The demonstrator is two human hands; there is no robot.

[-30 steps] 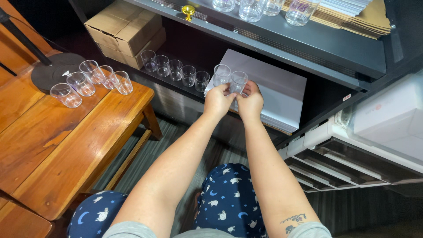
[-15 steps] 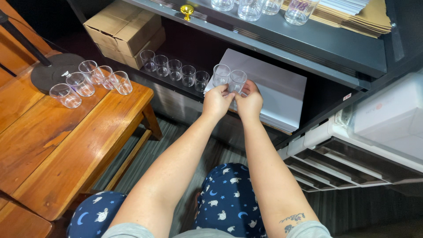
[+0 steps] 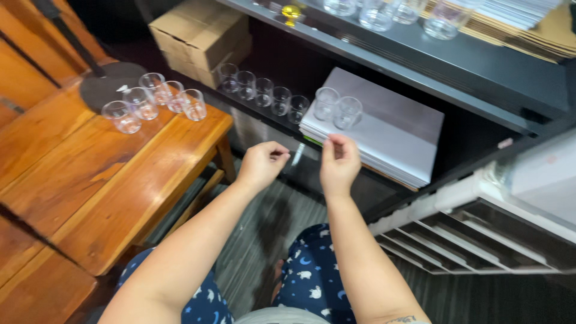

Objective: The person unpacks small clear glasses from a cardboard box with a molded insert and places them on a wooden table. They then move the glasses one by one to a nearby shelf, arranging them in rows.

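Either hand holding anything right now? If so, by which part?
Nothing is held. The left hand and right hand hang loosely curled in the air, apart from the two clear cups that stand on the grey stack of sheets on the shelf.

A single head-worn camera looks steeply down and forward, close over the person's forearms, taking in the wooden worktop [image 3: 120,174] at left and the dark shelf [image 3: 420,66] ahead.

Both empty hands, left [image 3: 262,163] and right [image 3: 339,163], just below two clear cups [image 3: 337,108] on grey stack [image 3: 390,129].
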